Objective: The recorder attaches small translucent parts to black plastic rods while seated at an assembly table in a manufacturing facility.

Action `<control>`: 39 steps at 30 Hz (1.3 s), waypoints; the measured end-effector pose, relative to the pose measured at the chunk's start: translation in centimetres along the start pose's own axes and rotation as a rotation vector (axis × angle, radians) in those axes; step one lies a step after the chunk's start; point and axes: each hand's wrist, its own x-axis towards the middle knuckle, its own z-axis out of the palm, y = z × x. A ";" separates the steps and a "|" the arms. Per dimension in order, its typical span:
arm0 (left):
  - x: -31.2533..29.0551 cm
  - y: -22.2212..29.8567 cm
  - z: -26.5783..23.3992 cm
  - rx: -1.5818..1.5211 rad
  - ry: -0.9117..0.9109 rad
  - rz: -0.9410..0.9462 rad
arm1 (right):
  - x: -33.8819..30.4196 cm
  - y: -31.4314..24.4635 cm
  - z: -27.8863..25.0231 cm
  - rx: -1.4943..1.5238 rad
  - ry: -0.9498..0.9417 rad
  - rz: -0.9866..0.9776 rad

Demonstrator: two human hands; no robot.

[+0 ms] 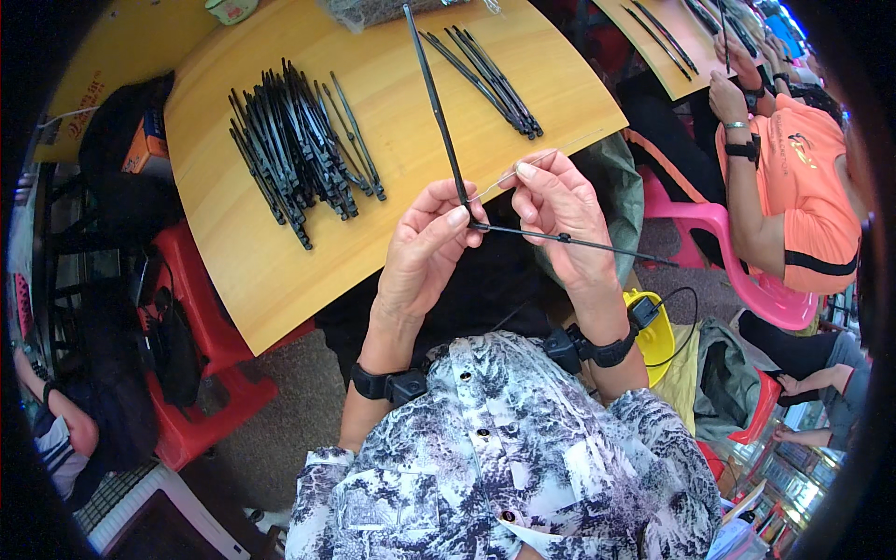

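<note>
Your wooden table point(271, 252) fills the upper middle of the view, its pale top bending toward the rim. On it, to your left, lies a big loose heap of black strips point(299, 149), piled across one another; a smaller bundle of black strips point(490, 79) lies farther back on your right, well apart from the heap. To your far right a person in an orange shirt point(803, 187) sits on a pink chair point(747, 271) at another table. A red stool point(201, 373) stands below the table's left edge.

Just off the near edge of the table, over your lap, you hold two long black strips. Your left hand point(425, 252) is closed on the upright black strip point(437, 112), thumb and forefinger pinching its lower end, so it rises steeply over the tabletop. Your right hand point(560, 210) is closed too: its fingers pinch a thin pale wire point(509, 175) near the top, and the crosswise black strip point(569, 241) runs under it, out to your right. The two strips meet between your hands.
</note>
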 end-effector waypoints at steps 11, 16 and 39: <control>0.3 0.2 0.3 0.248 0.309 0.078 | -0.7 0.2 -0.2 0.013 0.005 0.089; 0.5 0.2 0.4 0.252 0.338 0.108 | -1.1 0.0 0.3 0.127 -0.158 0.050; 0.9 0.5 2.4 0.407 0.125 -0.167 | 0.3 -2.1 -1.8 -0.002 -0.062 -0.103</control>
